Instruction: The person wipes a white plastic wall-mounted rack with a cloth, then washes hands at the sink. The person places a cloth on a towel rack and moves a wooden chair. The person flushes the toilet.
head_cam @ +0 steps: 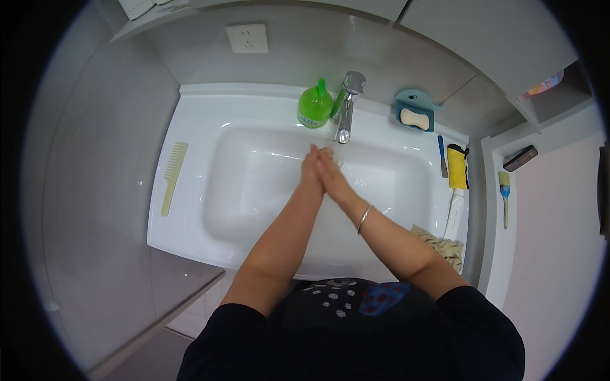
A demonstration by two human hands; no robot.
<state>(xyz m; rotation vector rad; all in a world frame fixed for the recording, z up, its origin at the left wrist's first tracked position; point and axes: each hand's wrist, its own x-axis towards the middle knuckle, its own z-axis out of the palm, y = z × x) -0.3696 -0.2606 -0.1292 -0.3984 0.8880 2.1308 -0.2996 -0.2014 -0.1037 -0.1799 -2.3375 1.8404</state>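
Over the white washbasin [267, 190], my left hand [312, 167] and my right hand [333, 174] are pressed against each other, palms facing. The fingers overlap and blur, so whether they are apart or closed is unclear. No object shows between the hands. Just beyond the fingertips is the spout of a chrome faucet [345, 121]. A thin clear stream of water [340, 155] falls from it beside my right hand, and ripples show on the basin floor. A green pump bottle [315, 107] stands left of the faucet. A metal bangle [364, 218] circles my right wrist.
On the left rim lies a pale comb [174, 178]. Right of the faucet, a soap bar [414, 118] rests in a blue-green dish [418, 97]. The right rim holds a blue-handled scraper [442, 156], a yellow cloth [457, 166] and a beige cloth [445, 250]. A paintbrush [505, 197] lies farther right.
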